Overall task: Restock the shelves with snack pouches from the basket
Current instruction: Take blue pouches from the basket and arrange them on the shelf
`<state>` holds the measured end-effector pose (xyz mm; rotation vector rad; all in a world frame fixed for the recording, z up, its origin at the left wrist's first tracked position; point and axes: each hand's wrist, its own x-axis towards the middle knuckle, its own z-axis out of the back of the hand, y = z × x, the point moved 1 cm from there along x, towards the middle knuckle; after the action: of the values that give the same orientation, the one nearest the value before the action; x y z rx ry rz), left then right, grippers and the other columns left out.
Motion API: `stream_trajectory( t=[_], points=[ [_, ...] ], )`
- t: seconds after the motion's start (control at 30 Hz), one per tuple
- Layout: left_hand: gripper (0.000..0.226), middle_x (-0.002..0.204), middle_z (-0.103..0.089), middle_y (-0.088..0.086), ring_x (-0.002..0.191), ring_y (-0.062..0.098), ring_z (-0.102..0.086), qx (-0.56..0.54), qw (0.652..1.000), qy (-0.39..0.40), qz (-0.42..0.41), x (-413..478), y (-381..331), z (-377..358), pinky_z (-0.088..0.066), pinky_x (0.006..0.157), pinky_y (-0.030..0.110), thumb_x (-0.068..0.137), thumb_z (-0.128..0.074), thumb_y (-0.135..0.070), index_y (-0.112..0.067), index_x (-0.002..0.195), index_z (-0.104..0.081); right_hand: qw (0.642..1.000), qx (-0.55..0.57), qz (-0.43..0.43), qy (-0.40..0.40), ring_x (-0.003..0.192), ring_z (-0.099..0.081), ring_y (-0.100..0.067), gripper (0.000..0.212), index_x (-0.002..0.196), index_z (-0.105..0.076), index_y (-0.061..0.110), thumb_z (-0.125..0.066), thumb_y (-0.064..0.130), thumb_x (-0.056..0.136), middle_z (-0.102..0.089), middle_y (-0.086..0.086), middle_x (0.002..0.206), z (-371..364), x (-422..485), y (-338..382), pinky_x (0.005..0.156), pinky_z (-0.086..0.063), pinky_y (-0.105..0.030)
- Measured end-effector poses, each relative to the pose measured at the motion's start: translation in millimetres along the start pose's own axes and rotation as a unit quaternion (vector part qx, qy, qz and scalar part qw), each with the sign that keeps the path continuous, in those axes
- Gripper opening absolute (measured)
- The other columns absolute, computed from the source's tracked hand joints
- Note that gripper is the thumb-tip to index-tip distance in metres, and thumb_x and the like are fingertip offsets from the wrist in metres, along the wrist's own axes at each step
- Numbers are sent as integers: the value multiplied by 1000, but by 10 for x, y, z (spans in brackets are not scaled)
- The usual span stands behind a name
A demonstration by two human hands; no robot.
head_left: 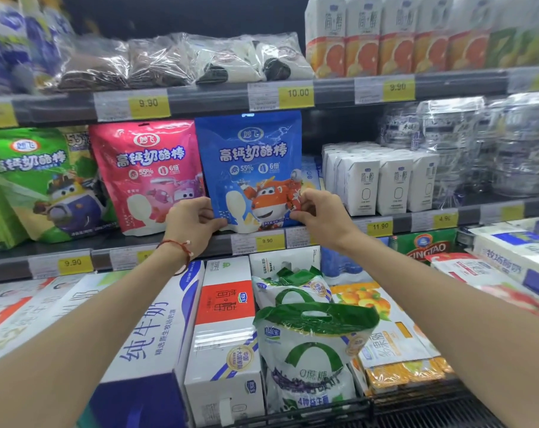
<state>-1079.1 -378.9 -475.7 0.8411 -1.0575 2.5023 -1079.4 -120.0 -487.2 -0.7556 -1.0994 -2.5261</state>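
Blue snack pouch (252, 168): upright on the middle shelf (218, 246), bottom edge at the shelf's front lip, top reaching the rail of the shelf above. I see it held at both lower corners.

Left hand (194, 223): fingers curled round the pouch's lower left corner, thumb on the front face. A red cord bracelet (178, 248) sits on the wrist.

Right hand (320, 217): pinches the lower right edge, fingertips bent onto the printed front.

Pink pouch (144, 174): same design, standing just beside the blue one on its left. I cannot tell whether their sides touch or overlap.

Green pouch (36, 180): further left on the same shelf, leaning.

White cartons (379, 183): a wrapped block to the right of the blue pouch, with a dark gap between them.

Yellow price tag (266, 241): marked 9.90, on the shelf lip directly below the blue pouch.

Upper shelf: clear-wrapped packs (181, 60) and tall cartons with orange prints (379, 35).

Lower level: large milk cases (147, 335) lying flat, and two white bags with green handles (311, 350) between the forearms.

Black wire grid (431, 409): at the bottom of the view; I cannot tell whether it belongs to a basket
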Motion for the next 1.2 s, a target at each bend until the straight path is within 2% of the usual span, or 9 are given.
stream_trajectory(
  t=[0.1, 0.23, 0.3, 0.5, 0.6, 0.67, 0.87, 1.1, 1.2],
  points=[
    [23, 83, -73, 5, 74, 18, -69, 9, 1000, -11, 2, 4, -15, -35, -56, 74, 26, 76, -81, -11, -6, 96, -73, 1000, -21, -7, -18, 87, -65, -30, 9, 91, -65, 1, -73, 5, 91, -68, -13, 93, 7, 41, -24, 84, -56, -46],
    [18, 79, -69, 1, 64, 1, -58, 16, 1000, -21, 7, -1, -60, -62, -43, 60, 1, 78, -78, -5, -3, 95, -71, 999, -20, -19, -24, 87, -66, -27, 7, 90, -66, 4, -72, 2, 91, -69, -11, 92, 18, 31, -39, 86, -57, -46],
    [19, 80, -69, 3, 64, 2, -58, 13, 999, -31, 12, -5, -67, -73, -41, 59, 1, 78, -78, -5, -3, 95, -71, 999, -22, -20, -31, 86, -66, -23, 8, 89, -66, 7, -73, 3, 91, -69, -7, 91, 7, 8, -16, 85, -57, -44],
    [20, 93, -71, -6, 80, 3, -66, -52, 998, 25, 37, 5, -93, 28, -54, 75, 17, 85, -73, -16, -18, 104, -67, 998, 42, -32, -31, 79, -64, -15, 7, 98, -66, 11, -72, 14, 94, -69, 0, 94, 69, -3, 46, 78, -55, -29],
    [3, 100, -72, -6, 94, 11, -69, -187, 979, -37, 69, 125, -155, 78, -58, 85, 38, 93, -63, -29, -30, 96, -64, 991, 106, -30, -81, 77, -65, -8, 20, 100, -66, 12, -60, 30, 102, -69, 5, 90, 132, 43, 161, 70, -53, -18],
    [6, 100, -73, -4, 96, 13, -70, -231, 967, -69, 81, 203, -230, 78, -58, 85, 43, 96, -59, -32, -30, 91, -63, 982, 139, -41, -122, 84, -67, -13, 22, 98, -67, 12, -61, 33, 101, -71, 2, 90, 165, 110, 230, 76, -56, -23],
    [10, 92, -73, -7, 91, 15, -71, -241, 954, -140, 109, 234, -324, 12, -59, 81, 41, 94, -62, -28, -30, 85, -66, 977, 154, -66, -130, 94, -70, -23, 15, 92, -64, 15, -64, 28, 100, -73, -6, 95, 170, 223, 259, 86, -60, -45],
    [16, 87, -73, -3, 80, 17, -69, -117, 987, -80, 79, 171, -205, 193, -59, 80, 45, 96, -57, -33, -22, 96, -69, 971, 171, -70, -154, 84, -68, -16, 22, 99, -65, 15, -66, 36, 99, -71, 1, 91, 150, -4, 277, 77, -61, -40],
    [14, 94, -72, -7, 90, 15, -69, -84, 992, -57, 69, -19, -193, 296, -57, 85, 42, 97, -56, -28, -24, 103, -68, 971, 139, -76, -180, 84, -61, -4, 17, 107, -63, 13, -62, 29, 101, -64, 10, 92, 72, -210, 277, 78, -57, -34]
  ],
)
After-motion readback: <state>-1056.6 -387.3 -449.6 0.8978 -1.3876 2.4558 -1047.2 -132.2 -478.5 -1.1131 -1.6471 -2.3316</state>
